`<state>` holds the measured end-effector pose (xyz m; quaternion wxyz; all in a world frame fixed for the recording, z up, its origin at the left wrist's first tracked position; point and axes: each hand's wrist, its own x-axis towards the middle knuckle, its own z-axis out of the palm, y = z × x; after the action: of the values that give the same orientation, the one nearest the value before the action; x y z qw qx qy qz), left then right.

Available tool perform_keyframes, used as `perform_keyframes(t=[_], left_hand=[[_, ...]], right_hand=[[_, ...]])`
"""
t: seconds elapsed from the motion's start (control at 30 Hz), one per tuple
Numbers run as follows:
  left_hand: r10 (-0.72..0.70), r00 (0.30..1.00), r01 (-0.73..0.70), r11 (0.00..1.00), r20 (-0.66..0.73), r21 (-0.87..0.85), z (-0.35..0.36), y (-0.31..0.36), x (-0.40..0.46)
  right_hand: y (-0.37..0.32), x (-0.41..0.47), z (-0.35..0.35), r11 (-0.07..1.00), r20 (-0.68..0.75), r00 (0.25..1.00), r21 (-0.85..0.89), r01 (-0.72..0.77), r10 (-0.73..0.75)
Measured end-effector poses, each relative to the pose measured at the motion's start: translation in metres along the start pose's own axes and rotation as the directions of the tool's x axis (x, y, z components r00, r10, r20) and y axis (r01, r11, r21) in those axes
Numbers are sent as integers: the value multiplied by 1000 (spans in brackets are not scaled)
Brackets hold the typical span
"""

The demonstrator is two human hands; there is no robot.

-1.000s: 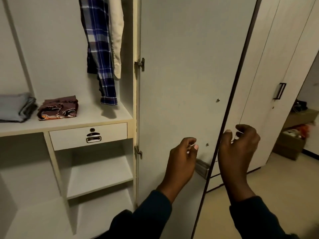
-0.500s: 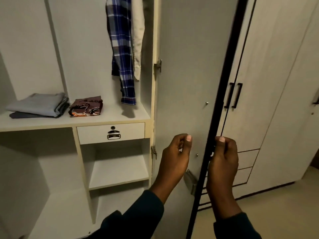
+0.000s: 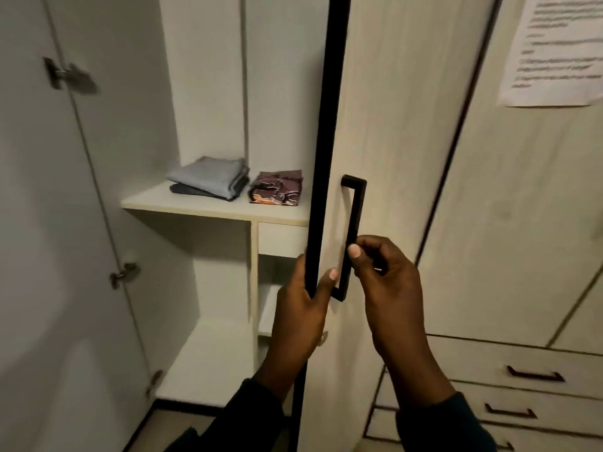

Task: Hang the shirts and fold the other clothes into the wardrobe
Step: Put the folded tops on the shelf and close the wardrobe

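**Both hands on the wardrobe door**

Your folded clothes sit inside the wardrobe (image 3: 208, 93) on its upper shelf (image 3: 182, 202): a grey-blue stack (image 3: 208, 177) w/ a darker piece under it, and just beside it, to the right, a maroon patterned bundle (image 3: 277, 187) w/ orange and white print. Both are soft, squared-off folds; the bundle's right end is cut off by the door edge (image 3: 326, 141), a straight black strip. The door (image 3: 401, 158) is pale wood-grain laminate w/ a square-cornered black bar handle (image 3: 354, 230). Your left hand (image 3: 303, 318) is wrapped round the door edge low down, thumb on the front face. Your right hand (image 3: 388, 288) is curled at the handle's lower half, thumb tip against the bar — probably gripping it, though the fingers hide the contact. Dark sleeves cover both wrists. A white drawer front (image 3: 282, 238) shows under the shelf.
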<state>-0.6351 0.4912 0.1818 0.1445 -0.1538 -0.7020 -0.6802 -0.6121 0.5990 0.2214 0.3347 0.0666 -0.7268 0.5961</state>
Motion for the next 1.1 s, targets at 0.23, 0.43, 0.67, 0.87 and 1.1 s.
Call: perform_keyframes(t=[0.23,0.43,0.67,0.87,1.1], left_hand=[[-39,998,36,996,46,77,-73,-38,82],[-56,986,61,998,155,-27,-113,-72,143],[-76,973,108,984,217,-142,-139,-111,216],[-33,988,64,977,152,-203,-144,-137,252],[-28,999,31,986,22,-166,-155,-144,310]], right_hand=[[34,52,93,998,216,976,-45,46,-36],[56,98,143,987,290,957,-145,67,-22],[80,149,197,984,250,968,-172,44,0],[100,181,225,976,218,976,-215,18,30],[118,213,247,975,177,984,-222,35,4]])
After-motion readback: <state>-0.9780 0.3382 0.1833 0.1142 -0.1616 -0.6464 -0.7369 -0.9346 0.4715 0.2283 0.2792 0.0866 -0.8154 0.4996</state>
